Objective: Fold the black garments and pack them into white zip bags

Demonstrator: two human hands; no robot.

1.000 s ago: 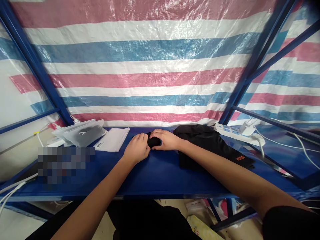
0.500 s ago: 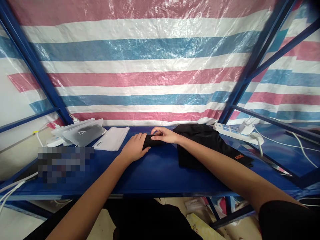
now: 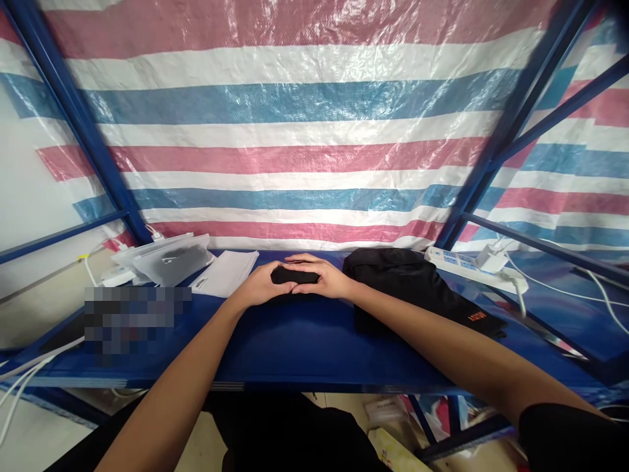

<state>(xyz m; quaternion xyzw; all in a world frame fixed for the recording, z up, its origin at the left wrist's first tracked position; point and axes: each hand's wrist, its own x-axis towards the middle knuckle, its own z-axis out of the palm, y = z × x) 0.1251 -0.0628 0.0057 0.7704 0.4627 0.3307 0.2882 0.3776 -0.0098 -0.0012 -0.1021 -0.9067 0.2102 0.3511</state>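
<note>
A small rolled-up black cloth (image 3: 293,276) lies on the blue shelf (image 3: 304,341), pinched between both hands. My left hand (image 3: 259,286) grips its left end. Against its right end and top, my right hand (image 3: 322,275) has its fingers curled over the roll. Just right of my right hand sits a pile of black garments (image 3: 407,285) with a small orange label. Left of my left hand lies a stack of flat white bags (image 3: 226,272).
Frosted plastic pouches (image 3: 167,257) with dark contents sit at the back left. A white power strip (image 3: 466,262) with a plugged charger and white cables lies at the back right. A striped tarp hangs behind the blue shelf frame.
The black cloth has been rolled tighter between the hands. My right hand came down from a raised pinch onto the roll, and my left hand closed onto its left end.
</note>
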